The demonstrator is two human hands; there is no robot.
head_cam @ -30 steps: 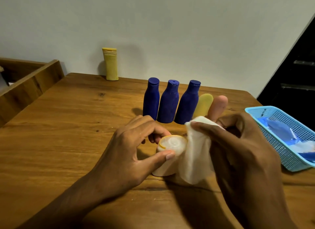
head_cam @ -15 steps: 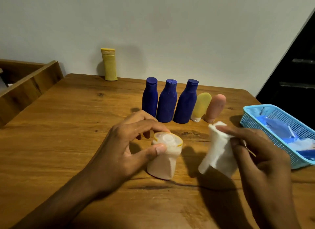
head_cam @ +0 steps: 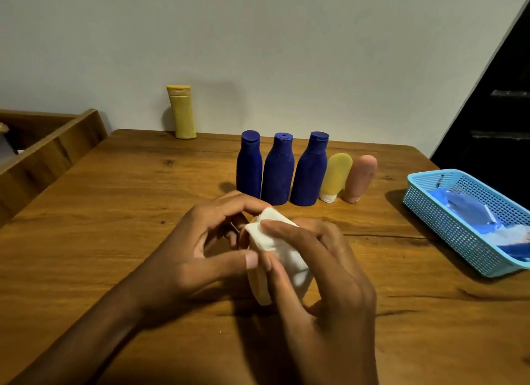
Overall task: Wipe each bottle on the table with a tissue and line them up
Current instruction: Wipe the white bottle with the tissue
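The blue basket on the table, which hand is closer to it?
Right. The right hand is nearer the blue basket, though apart from it, holding the tissue. The left hand is farther over.

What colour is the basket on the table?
The basket is light blue, a plastic mesh; the head view shows it at the table's right edge.

Bottle row [head_cam: 304, 171] behind hands, basket [head_cam: 447, 224] right

Plain pale wall [head_cam: 286, 40], wooden table [head_cam: 100, 226], dim light
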